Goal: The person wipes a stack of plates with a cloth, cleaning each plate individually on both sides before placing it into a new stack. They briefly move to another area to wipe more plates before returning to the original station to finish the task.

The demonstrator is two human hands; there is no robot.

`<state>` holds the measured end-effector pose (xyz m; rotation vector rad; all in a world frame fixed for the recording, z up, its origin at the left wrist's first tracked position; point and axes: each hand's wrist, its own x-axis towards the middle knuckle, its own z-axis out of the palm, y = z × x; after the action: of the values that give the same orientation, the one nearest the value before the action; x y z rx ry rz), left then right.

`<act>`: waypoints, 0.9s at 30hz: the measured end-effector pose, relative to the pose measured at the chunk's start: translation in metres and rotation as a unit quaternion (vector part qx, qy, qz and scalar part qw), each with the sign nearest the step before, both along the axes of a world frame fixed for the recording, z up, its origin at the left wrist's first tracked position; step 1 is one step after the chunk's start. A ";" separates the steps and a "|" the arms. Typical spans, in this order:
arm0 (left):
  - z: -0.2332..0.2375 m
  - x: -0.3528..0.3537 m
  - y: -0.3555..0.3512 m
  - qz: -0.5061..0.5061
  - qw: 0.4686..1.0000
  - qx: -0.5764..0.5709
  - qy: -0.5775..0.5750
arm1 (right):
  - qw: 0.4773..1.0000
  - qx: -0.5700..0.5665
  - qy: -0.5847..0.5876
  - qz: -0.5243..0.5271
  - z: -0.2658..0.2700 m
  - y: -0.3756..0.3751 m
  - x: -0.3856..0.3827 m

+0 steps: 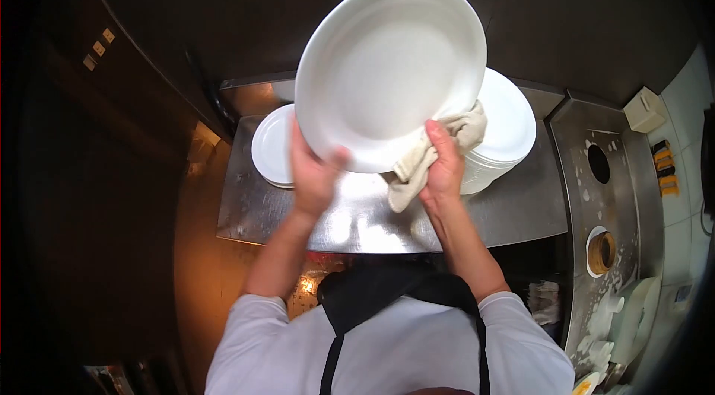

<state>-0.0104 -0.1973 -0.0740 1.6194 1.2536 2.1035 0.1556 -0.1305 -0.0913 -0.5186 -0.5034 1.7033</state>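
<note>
A large white plate (387, 67) is held up, tilted toward me, above a steel counter (514, 212). My left hand (311, 175) grips its lower left rim, thumb on the front. My right hand (445, 168) holds a beige cloth (417, 164) pressed against the plate's lower right rim. Part of the cloth hangs below the plate.
A tall stack of white plates (503, 134) stands on the counter behind the right hand, and a lower stack of plates (272, 149) on the left. To the right runs a steel surface (618, 194) with round holes and white dishes. Dark wall behind.
</note>
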 end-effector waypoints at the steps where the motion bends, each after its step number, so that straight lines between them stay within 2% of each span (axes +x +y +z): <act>1: -0.013 0.019 -0.004 0.053 0.998 0.000 0.024 | 1.000 -0.001 -0.005 0.008 -0.008 -0.004 -0.007; 2: -0.019 0.031 -0.007 0.107 0.993 0.000 0.043 | 1.000 -0.003 -0.014 0.018 -0.016 -0.010 -0.014; 5: -0.003 0.020 -0.017 0.050 0.987 -0.083 -0.129 | 0.997 0.010 -0.057 0.046 -0.029 -0.018 -0.021; 7: -0.003 0.005 -0.031 0.038 0.985 -0.135 -0.099 | 0.996 0.007 -0.070 0.054 -0.043 -0.012 -0.025; 10: 0.005 -0.024 -0.062 0.011 0.975 -0.219 -0.016 | 0.962 0.124 -0.244 0.017 -0.046 0.008 -0.008; 11: 0.007 -0.035 -0.073 -0.004 0.969 -0.245 0.016 | 0.924 0.186 -0.333 -0.002 -0.042 0.014 0.000; 14: 0.028 -0.056 -0.090 -0.036 0.942 -0.306 0.135 | 0.841 0.356 -0.405 0.046 -0.003 0.023 0.016; 15: 0.035 -0.059 -0.094 -0.045 0.928 -0.324 0.178 | 0.815 0.369 -0.440 0.077 0.008 0.027 0.018; 18: 0.048 -0.066 -0.089 -0.063 0.896 -0.367 0.243 | 0.640 0.558 -0.527 0.032 0.029 0.034 0.009; 21: 0.055 -0.058 -0.080 -0.114 0.810 -0.489 0.302 | 0.502 0.676 -0.537 0.049 0.052 0.012 -0.015; 22: 0.041 -0.054 -0.080 -0.123 0.850 -0.430 0.278 | 0.453 0.708 -0.538 0.056 0.052 0.001 -0.023; 24: -0.012 -0.051 -0.076 -0.135 0.915 -0.304 0.229 | 0.470 0.706 -0.525 0.068 0.040 -0.012 -0.038; 25: -0.031 -0.052 -0.079 -0.127 0.912 -0.317 0.228 | 0.478 0.705 -0.518 0.075 0.036 -0.016 -0.041; 26: -0.047 -0.058 -0.078 -0.100 0.879 -0.358 0.300 | 0.534 0.683 -0.498 0.030 0.037 -0.017 -0.040; 27: -0.058 -0.065 -0.081 -0.128 0.869 -0.460 0.127 | 0.586 0.657 -0.474 -0.016 0.042 -0.016 -0.035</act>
<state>-0.0757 -0.2786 -0.1320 1.4675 1.6353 0.8723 0.1206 -0.1465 -0.0493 -0.2209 -2.2487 0.4348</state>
